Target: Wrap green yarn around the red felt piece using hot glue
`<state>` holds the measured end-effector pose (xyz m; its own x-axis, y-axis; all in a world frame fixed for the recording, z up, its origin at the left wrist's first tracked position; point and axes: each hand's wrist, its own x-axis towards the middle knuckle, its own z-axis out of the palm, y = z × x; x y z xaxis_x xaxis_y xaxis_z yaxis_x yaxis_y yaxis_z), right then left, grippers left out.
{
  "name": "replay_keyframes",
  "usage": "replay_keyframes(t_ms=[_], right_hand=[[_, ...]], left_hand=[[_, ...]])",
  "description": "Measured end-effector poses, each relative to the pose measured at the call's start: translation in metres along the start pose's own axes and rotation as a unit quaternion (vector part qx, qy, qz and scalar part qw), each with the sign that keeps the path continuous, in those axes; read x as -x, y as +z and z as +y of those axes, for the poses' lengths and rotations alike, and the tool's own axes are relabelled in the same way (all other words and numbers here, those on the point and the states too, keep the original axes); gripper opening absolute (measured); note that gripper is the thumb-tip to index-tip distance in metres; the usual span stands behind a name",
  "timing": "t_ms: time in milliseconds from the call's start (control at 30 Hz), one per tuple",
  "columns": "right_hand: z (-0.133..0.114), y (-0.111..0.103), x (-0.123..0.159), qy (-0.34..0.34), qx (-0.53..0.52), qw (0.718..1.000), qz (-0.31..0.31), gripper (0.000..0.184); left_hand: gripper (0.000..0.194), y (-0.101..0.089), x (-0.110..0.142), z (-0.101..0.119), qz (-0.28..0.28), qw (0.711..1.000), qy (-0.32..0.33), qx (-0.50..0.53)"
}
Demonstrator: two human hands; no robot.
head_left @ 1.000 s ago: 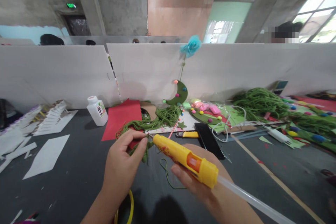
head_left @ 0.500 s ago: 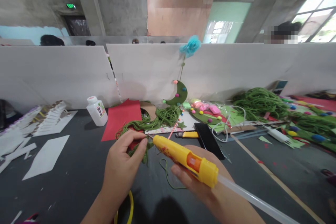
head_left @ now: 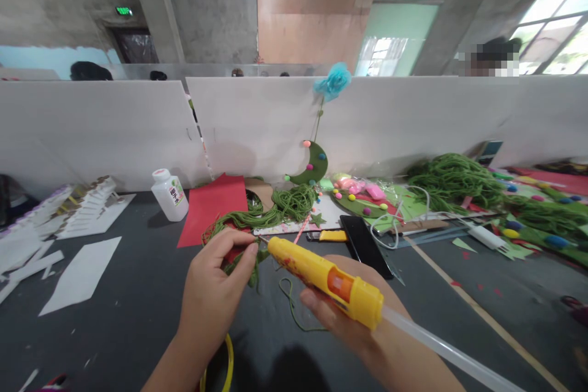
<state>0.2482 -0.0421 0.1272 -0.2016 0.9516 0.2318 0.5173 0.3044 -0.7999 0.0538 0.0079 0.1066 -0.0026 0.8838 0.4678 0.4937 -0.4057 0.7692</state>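
My right hand (head_left: 353, 306) is wrapped round a yellow hot glue gun (head_left: 326, 278), with a clear glue stick (head_left: 450, 349) running out of its rear. The gun's metal nozzle points left and meets the fingertips of my left hand (head_left: 218, 285). Thumb and forefinger of that hand are pinched on green yarn (head_left: 253, 278), part of which hangs below the fingers; the pinched bit itself is mostly hidden. Behind the nozzle lies a heap of green yarn strands (head_left: 294, 202). A loose green strand (head_left: 294, 306) curls on the dark table (head_left: 151, 294) under the gun.
Red felt (head_left: 215, 202) and a white bottle (head_left: 169, 195) stand left of the yarn. A phone (head_left: 365, 245) and yellow cutter (head_left: 333, 236) lie beyond the gun. A green felt moon (head_left: 316, 162) with pom-poms hangs at the white partition (head_left: 257, 116). A yellow ring (head_left: 228, 364) is near my left forearm.
Both hands and the glue gun stay almost in place; the gun's rear end has shifted very slightly. Nothing has been picked up or let go.
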Motion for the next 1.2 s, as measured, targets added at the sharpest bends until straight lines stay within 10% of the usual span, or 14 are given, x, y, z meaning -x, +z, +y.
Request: replay_keyframes(t_ms=[1200], right_hand=[[0.0,-0.001,0.003,0.004,0.028,1.0,-0.001,0.032]], left_hand=[[0.009,0.005,0.005,0.009,0.016,0.998,-0.045,0.039]])
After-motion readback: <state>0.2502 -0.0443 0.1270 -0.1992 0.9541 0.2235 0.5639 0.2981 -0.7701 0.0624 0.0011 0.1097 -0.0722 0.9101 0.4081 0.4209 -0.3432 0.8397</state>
